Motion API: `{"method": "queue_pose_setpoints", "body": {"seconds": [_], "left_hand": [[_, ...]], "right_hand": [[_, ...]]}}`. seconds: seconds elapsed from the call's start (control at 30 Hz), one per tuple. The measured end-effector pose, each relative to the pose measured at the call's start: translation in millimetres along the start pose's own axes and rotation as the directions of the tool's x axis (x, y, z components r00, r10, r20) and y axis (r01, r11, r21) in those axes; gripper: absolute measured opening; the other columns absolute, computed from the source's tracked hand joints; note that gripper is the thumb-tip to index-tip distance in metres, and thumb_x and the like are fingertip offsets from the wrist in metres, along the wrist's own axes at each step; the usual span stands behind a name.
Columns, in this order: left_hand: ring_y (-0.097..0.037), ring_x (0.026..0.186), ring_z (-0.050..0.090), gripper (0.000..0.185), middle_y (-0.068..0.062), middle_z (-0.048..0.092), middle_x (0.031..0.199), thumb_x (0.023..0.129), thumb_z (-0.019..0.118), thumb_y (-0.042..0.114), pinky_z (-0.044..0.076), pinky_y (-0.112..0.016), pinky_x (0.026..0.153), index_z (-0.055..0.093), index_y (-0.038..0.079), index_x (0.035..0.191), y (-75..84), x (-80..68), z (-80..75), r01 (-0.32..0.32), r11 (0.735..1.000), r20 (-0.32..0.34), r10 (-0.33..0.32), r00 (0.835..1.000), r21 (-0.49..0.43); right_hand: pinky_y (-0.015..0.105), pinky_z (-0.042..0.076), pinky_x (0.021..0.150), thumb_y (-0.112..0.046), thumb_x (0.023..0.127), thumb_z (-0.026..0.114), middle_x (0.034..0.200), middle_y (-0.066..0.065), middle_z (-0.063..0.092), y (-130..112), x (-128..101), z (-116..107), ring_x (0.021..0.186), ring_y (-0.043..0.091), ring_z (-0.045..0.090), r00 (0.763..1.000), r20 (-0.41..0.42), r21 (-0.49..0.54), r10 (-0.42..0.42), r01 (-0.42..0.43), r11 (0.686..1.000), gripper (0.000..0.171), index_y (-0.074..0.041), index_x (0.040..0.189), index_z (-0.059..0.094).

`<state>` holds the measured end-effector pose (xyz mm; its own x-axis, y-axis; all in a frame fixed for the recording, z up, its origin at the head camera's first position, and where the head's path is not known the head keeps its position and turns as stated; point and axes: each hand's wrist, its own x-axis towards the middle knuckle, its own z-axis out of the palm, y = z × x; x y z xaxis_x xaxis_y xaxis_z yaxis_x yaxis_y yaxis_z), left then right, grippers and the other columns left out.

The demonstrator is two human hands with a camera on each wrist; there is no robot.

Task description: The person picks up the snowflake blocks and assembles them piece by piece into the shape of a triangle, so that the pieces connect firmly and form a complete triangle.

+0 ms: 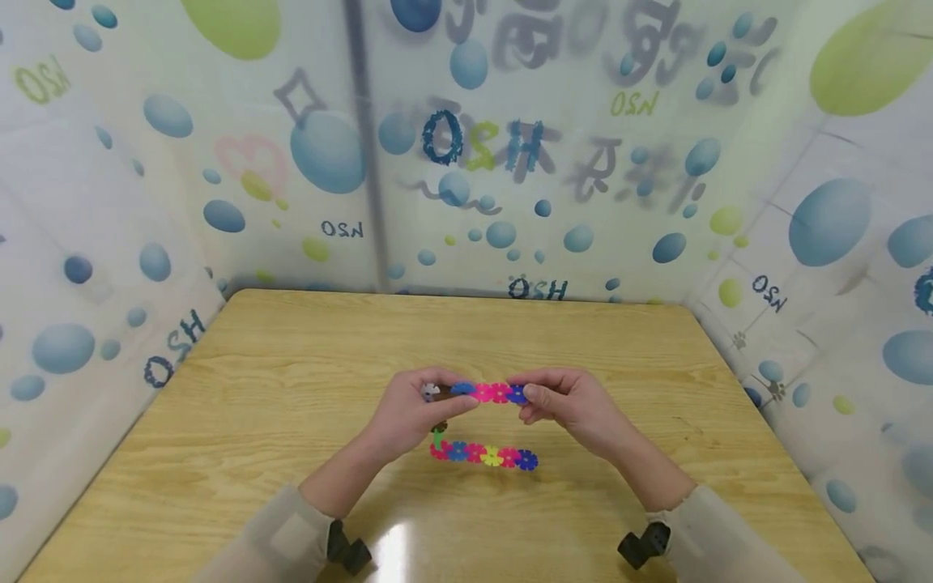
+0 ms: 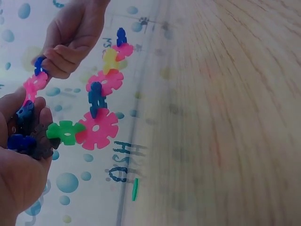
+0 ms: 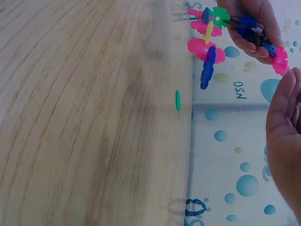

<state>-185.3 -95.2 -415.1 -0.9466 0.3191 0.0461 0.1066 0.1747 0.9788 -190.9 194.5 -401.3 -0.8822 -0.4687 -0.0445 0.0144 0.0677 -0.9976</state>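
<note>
A chain of flower-shaped interlocking plastic discs bends round into a U above the table. My left hand [image 1: 404, 417] grips it near the bend, thumb across a blue disc [image 1: 462, 389], with dark and blue discs partly hidden in the palm. At the upper row's right end, my right hand [image 1: 579, 405] pinches a dark blue disc [image 1: 517, 394]; two pink discs [image 1: 491, 393] span the gap between the hands. Below hangs the lower row, joined by a green disc [image 2: 67, 133], with pink, blue and yellow discs [image 1: 492, 456] and a loose dark blue end disc [image 1: 526, 460].
The wooden table [image 1: 291, 340] runs back to a patterned curtain [image 1: 466, 202], which also encloses both sides. A thin green strip [image 3: 178, 100] shows near the table's edge in the wrist views. Dark wrist cameras [image 1: 348, 551] are strapped at both sleeves.
</note>
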Motion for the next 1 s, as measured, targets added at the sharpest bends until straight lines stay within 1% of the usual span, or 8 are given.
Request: {"method": "queue_pose_setpoints", "body": {"seconds": [0.2, 0.33, 0.4, 0.53, 0.63, 0.73, 0.87, 1.0], "left_hand": [[-0.020, 0.075, 0.059, 0.026, -0.003, 0.076, 0.097, 0.097, 0.087, 0.032, 0.052, -0.026, 0.063, 0.083, 0.015, 0.116, -0.6, -0.3, -0.6, 0.010, 1.000, -0.022, -0.011, 1.000, -0.020], [-0.023, 0.079, 0.062, 0.028, -0.002, 0.075, 0.099, 0.096, 0.088, 0.033, 0.053, -0.026, 0.064, 0.084, 0.016, 0.118, -0.2, 2.1, -2.1, 0.016, 0.998, -0.067, -0.020, 0.998, -0.057], [-0.022, 0.082, 0.064, 0.028, -0.001, 0.074, 0.098, 0.096, 0.088, 0.031, 0.054, -0.026, 0.064, 0.084, 0.015, 0.118, 0.8, 3.3, -3.9, 0.016, 0.995, -0.094, -0.025, 0.995, -0.103], [-0.020, 0.088, 0.068, 0.029, -0.001, 0.075, 0.099, 0.096, 0.089, 0.028, 0.056, -0.026, 0.066, 0.082, 0.011, 0.119, 3.0, 5.7, -7.6, 0.007, 0.979, -0.153, -0.039, 0.988, -0.203], [-0.020, 0.093, 0.071, 0.031, -0.001, 0.075, 0.101, 0.096, 0.088, 0.026, 0.060, -0.026, 0.073, 0.081, 0.007, 0.120, 6.3, 8.2, -8.0, -0.019, 0.960, -0.198, -0.038, 0.979, -0.278], [-0.019, 0.099, 0.077, 0.028, -0.001, 0.078, 0.103, 0.098, 0.086, 0.022, 0.064, -0.028, 0.088, 0.079, 0.004, 0.120, 10.6, 11.3, -6.0, -0.056, 0.932, -0.246, -0.036, 0.969, -0.358], [-0.020, 0.101, 0.082, 0.021, -0.002, 0.083, 0.103, 0.101, 0.081, 0.012, 0.064, -0.034, 0.101, 0.077, 0.002, 0.118, 16.7, 16.4, 0.7, -0.130, 0.877, -0.315, -0.025, 0.949, -0.462], [-0.019, 0.097, 0.083, 0.014, -0.004, 0.083, 0.101, 0.101, 0.079, 0.006, 0.065, -0.036, 0.101, 0.078, 0.002, 0.114, 22.8, 20.6, 9.6, -0.198, 0.824, -0.368, -0.013, 0.930, -0.531]], "right_hand": [[0.029, 0.064, 0.095, -0.032, 0.115, 0.061, 0.104, 0.006, 0.074, 0.1, 3.2, -2.6, 0.097, 0.021, 0.075, 0.999, -0.037, -0.107, -0.007, 0.003, 0.994, 0.046, -0.002, 0.148, 0.066], [0.028, 0.064, 0.094, -0.037, 0.117, 0.055, 0.109, 0.005, 0.070, 4.0, 4.9, -7.4, 0.101, 0.022, 0.073, 0.996, -0.089, -0.105, 0.013, -0.022, 0.994, 0.049, -0.002, 0.149, 0.063], [0.028, 0.064, 0.094, -0.035, 0.117, 0.056, 0.111, 0.007, 0.071, 8.2, 5.4, -9.8, 0.102, 0.023, 0.073, 0.993, -0.108, -0.093, 0.043, -0.053, 0.994, 0.047, 0.000, 0.148, 0.063], [0.031, 0.065, 0.095, -0.023, 0.116, 0.057, 0.124, 0.020, 0.069, 18.2, 5.1, -12.7, 0.104, 0.024, 0.074, 0.986, -0.119, -0.118, 0.118, -0.132, 0.984, 0.041, 0.004, 0.147, 0.062], [0.036, 0.065, 0.097, -0.016, 0.113, 0.059, 0.133, 0.025, 0.068, 24.7, 4.8, -12.3, 0.106, 0.022, 0.075, 0.981, -0.112, -0.151, 0.157, -0.173, 0.973, 0.039, 0.006, 0.146, 0.061], [0.040, 0.065, 0.100, -0.015, 0.110, 0.064, 0.133, 0.027, 0.070, 28.6, 4.8, -8.3, 0.108, 0.024, 0.076, 0.982, -0.070, -0.168, 0.174, -0.184, 0.968, 0.038, 0.007, 0.142, 0.062], [0.041, 0.065, 0.101, -0.025, 0.107, 0.074, 0.134, 0.027, 0.071, 29.2, 4.7, 3.7, 0.114, 0.027, 0.077, 0.981, 0.002, -0.136, 0.192, -0.190, 0.972, 0.046, 0.007, 0.139, 0.063], [0.043, 0.064, 0.103, -0.036, 0.106, 0.075, 0.140, 0.026, 0.070, 25.5, 5.2, 19.5, 0.118, 0.031, 0.077, 0.984, 0.029, -0.091, 0.178, -0.175, 0.980, 0.058, 0.006, 0.144, 0.061]]}}
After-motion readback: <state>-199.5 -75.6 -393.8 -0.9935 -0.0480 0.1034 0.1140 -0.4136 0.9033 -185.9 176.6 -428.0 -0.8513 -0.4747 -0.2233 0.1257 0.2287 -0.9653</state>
